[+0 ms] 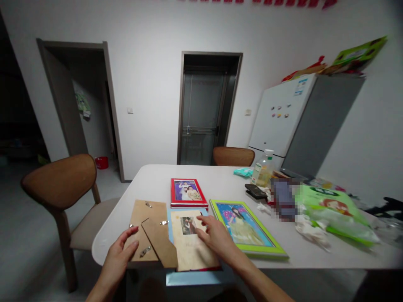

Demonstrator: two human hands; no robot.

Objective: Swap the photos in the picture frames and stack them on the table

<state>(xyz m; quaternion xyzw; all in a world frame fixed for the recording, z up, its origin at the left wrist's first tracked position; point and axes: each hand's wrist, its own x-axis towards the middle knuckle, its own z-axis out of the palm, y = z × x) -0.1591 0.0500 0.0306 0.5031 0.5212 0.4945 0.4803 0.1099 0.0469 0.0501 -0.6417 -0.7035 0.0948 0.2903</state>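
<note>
A brown backing board with metal clips and a folding stand lies at the table's front left. My left hand is at its left edge, fingers apart, the fingertips near a clip. Right of the board, a cream printed sheet with a small photo lies over a light blue frame, which juts past the table edge. Above the sheet is my right hand, fingers spread, the fingertips at the small photo; contact is unclear. A red picture frame lies behind, and a green picture frame lies to the right.
On the white table's right side are a black object, a bottle, crumpled tissues and a green package. Chairs stand at the left and the far side. A fridge stands behind.
</note>
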